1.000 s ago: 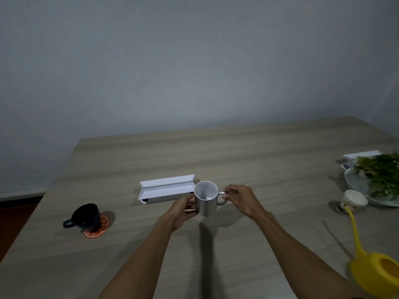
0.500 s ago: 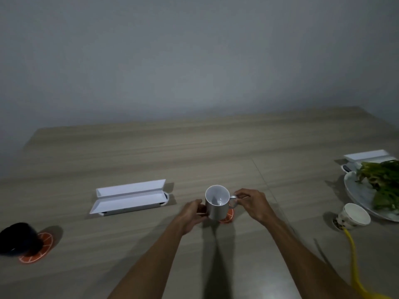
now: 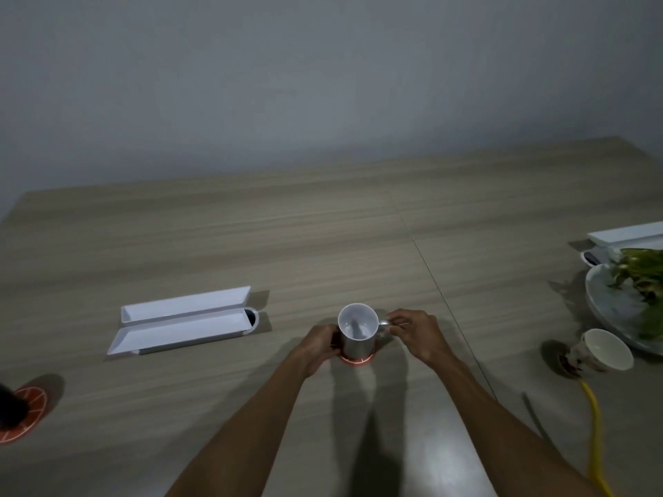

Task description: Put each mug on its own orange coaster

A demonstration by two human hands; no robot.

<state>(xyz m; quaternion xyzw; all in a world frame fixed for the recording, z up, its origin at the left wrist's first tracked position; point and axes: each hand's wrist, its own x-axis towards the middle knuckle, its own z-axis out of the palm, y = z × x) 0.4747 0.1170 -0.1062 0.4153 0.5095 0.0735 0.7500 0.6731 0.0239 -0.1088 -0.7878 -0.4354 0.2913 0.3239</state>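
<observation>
A: White is the mug point(image 3: 357, 331), and it stands upright on an orange coaster point(image 3: 355, 359) in the middle of the wooden table point(image 3: 323, 245). Only the near rim of the coaster shows under it.

B: And the hands, how do they stand?

A: The left hand point(image 3: 317, 347) is wrapped against the left side of the mug, with the fingers closed on its wall. The right hand point(image 3: 416, 331) pinches the handle, which points to the right; thumb and fingers are pressed together around it. So both hands are clamped on the same mug.

B: Is there a second mug?

A: Yes, a dark mug point(image 3: 9, 407) at the left edge, mostly cut off by the frame. It sits on a second orange coaster point(image 3: 30, 407) with pale lines like a slice of orange. That one is well apart from the hands.

B: What else lies on the table?

A: A long white box point(image 3: 183, 324) lies open, to the left of the white mug and a little farther back. On the right side, a small cream cup point(image 3: 602, 349) lies tilted on a dark saucer. Behind it is a pale plate point(image 3: 606, 310) with green leaves point(image 3: 642, 270), and behind the plate another white box point(image 3: 624, 234), partly cut off. A yellow spout point(image 3: 593, 425) runs from near the cup toward the bottom edge; I cannot tell what it belongs to.
</observation>
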